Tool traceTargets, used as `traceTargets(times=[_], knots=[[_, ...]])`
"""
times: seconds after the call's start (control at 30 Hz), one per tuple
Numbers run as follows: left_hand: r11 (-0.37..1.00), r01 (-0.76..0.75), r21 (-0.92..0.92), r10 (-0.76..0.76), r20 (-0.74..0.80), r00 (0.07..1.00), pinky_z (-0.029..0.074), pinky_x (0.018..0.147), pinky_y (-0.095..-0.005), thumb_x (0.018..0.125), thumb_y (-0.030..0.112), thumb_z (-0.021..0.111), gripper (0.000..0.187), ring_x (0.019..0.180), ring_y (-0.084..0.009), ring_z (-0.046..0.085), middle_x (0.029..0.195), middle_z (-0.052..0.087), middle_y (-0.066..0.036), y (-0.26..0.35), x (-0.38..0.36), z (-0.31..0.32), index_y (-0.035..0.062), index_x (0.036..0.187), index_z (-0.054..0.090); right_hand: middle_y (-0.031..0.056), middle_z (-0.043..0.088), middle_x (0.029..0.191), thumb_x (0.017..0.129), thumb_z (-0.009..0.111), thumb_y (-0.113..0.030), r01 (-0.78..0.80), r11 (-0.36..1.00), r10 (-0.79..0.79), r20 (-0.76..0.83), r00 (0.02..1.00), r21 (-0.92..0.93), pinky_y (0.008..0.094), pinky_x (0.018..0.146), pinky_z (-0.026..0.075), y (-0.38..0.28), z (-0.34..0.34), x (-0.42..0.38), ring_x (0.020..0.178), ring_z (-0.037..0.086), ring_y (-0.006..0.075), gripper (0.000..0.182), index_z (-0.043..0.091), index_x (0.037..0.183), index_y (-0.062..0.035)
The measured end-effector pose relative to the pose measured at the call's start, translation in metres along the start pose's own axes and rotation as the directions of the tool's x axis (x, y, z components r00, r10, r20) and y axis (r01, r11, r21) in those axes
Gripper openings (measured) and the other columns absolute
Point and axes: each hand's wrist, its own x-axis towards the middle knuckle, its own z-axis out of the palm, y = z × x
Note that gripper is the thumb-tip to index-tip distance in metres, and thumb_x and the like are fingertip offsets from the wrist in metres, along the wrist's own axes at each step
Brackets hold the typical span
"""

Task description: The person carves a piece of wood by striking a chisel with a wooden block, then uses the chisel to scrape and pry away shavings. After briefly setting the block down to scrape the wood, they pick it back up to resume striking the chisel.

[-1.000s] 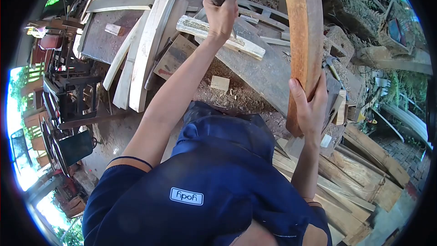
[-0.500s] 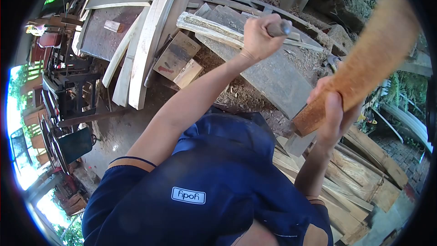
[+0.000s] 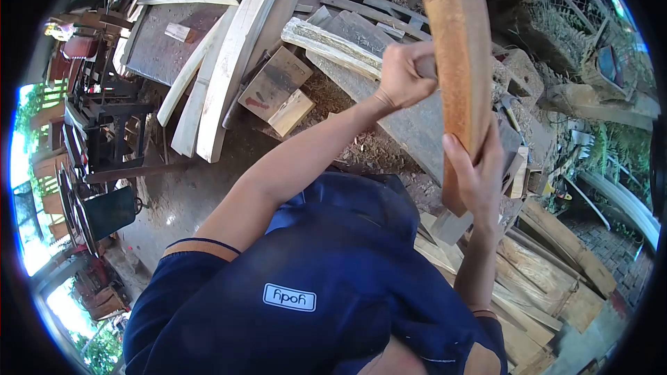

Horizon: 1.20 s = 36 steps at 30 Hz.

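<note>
My left hand [image 3: 406, 76] is closed round a grey rounded tool [image 3: 426, 68], seen only in part between the fist and the board. Upright before me stands a curved brown wooden board [image 3: 458, 62], its broad end up and close to the left fist. My right hand [image 3: 479, 173] grips the lower part of this board, thumb on the near face and fingers round the right edge. Whether the tool touches the board cannot be made out.
A workbench [image 3: 156, 45] carries long pale boards [image 3: 240, 62] and a rough-edged plank [image 3: 333, 47]. Wooden blocks [image 3: 274, 87] lie nearer. Stacked planks [image 3: 542, 264] are at the lower right, a dark green chair [image 3: 108, 219] at the left.
The board has swung from a slant toward the upper right to nearly upright, beside the left fist. My right hand has turned and shifted slightly left with it; the left fist has moved slightly down.
</note>
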Motion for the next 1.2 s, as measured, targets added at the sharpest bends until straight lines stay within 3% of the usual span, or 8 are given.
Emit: traceTargets(times=[0.03, 0.07, 0.13, 0.3, 0.4, 0.6, 1.1, 1.2], knots=[[1.0, -0.01, -0.012, 0.01, -0.024, 1.0, 0.042, 0.05, -0.0272, 0.07, 0.002, 0.066, 0.005, 0.058, -0.0063, 0.06, 0.058, 0.06, -0.011, 0.001, 0.006, -0.004, 0.0028, 0.069, 0.061, 0.0209, 0.065, 0.09, 0.081, 0.072, -0.028, 0.006, 1.0, -0.006, 0.01, 1.0, 0.01, 0.035, 0.073, 0.051, 0.009, 0.004, -0.001, 0.079, 0.065, 0.0252, 0.058, 0.048, 0.12, 0.0088], [1.0, -0.02, -0.007, 0.02, -0.03, 0.999, 0.042, 0.05, -0.0272, 0.07, 0.002, 0.066, 0.005, 0.058, -0.0063, 0.06, 0.058, 0.06, -0.011, 0.0, 0.014, -0.014, 0.0028, 0.069, 0.061, 0.0221, 0.066, 0.085, 0.082, 0.073, -0.032, 0.015, 1.0, -0.016, 0.026, 1.0, 0.025, 0.0357, 0.07, 0.052, 0.014, 0.008, 0.001, 0.075, 0.066, 0.0261, 0.059, 0.049, 0.118, 0.0092], [0.974, 0.181, -0.133, -0.192, -0.075, 0.978, 0.038, 0.045, -0.0236, 0.084, 0.016, 0.069, 0.025, 0.049, -0.0043, 0.044, 0.057, 0.054, 0.002, 0.007, 0.022, -0.037, 0.0062, 0.065, 0.056, 0.0246, 0.065, 0.087, 0.082, 0.073, -0.035, -0.052, 0.998, 0.049, 0.063, 0.997, 0.043, 0.0369, 0.071, 0.051, 0.01, 0.009, 0.001, 0.077, 0.066, 0.0294, 0.061, 0.049, 0.115, 0.0097], [0.927, 0.157, -0.341, -0.313, -0.47, 0.826, 0.03, 0.038, -0.0247, 0.089, 0.018, 0.066, 0.035, 0.041, -0.0067, 0.036, 0.052, 0.042, 0.002, -0.01, 0.055, -0.066, 0.01, 0.064, 0.042, 0.0246, 0.064, 0.083, 0.083, 0.072, -0.038, -0.027, 0.999, 0.026, 0.034, 0.999, 0.046, 0.0369, 0.072, 0.05, 0.032, 0.018, -0.008, 0.076, 0.066, 0.0285, 0.062, 0.049, 0.114, 0.0098], [0.99, 0.061, -0.129, -0.112, -0.438, 0.892, 0.03, 0.039, -0.0242, 0.09, 0.018, 0.066, 0.034, 0.042, -0.0061, 0.036, 0.053, 0.043, 0.002, -0.018, 0.056, -0.068, 0.0097, 0.066, 0.043, 0.0232, 0.064, 0.082, 0.083, 0.072, -0.039, -0.091, 0.996, 0.091, 0.014, 0.996, 0.005, 0.0365, 0.07, 0.049, 0.038, 0.019, -0.016, 0.074, 0.064, 0.0264, 0.061, 0.049, 0.112, 0.0087], [0.966, 0.127, -0.223, -0.207, -0.386, 0.899, 0.029, 0.041, -0.0227, 0.09, 0.017, 0.067, 0.034, 0.044, -0.0047, 0.038, 0.052, 0.043, 0.004, -0.014, 0.048, -0.052, 0.011, 0.065, 0.044, 0.0214, 0.064, 0.081, 0.084, 0.072, -0.039, -0.162, 0.986, 0.161, 0.031, 0.986, 0.026, 0.0359, 0.07, 0.05, 0.041, 0.019, -0.019, 0.074, 0.064, 0.0242, 0.056, 0.05, 0.109, 0.0063], [0.988, 0.074, 0.133, -0.061, -0.096, 0.993, 0.038, 0.049, -0.0243, 0.089, 0.022, 0.072, 0.038, 0.055, -0.0035, 0.042, 0.056, 0.051, 0.006, 0.013, 0.0, 0.011, 0.0065, 0.059, 0.054, 0.0153, 0.061, 0.1, 0.087, 0.07, -0.032, -0.075, 0.972, 0.093, -0.073, 0.993, 0.221, 0.0325, 0.084, 0.045, 0.033, 0.011, 0.006, 0.093, 0.057, 0.02, 0.054, 0.051, 0.119, 0.0061], [0.986, 0.072, 0.149, -0.06, -0.083, 0.995, 0.043, 0.05, -0.0291, 0.082, 0.029, 0.077, 0.037, 0.051, -0.0057, 0.049, 0.051, 0.052, -0.007, 0.016, 0.004, 0.013, 0.0046, 0.061, 0.057, 0.0135, 0.06, 0.099, 0.088, 0.069, -0.032, -0.138, 0.963, 0.155, -0.055, 0.986, 0.232, 0.0317, 0.084, 0.045, 0.037, 0.007, 0.0, 0.092, 0.057, 0.0192, 0.052, 0.05, 0.119, 0.0056]])
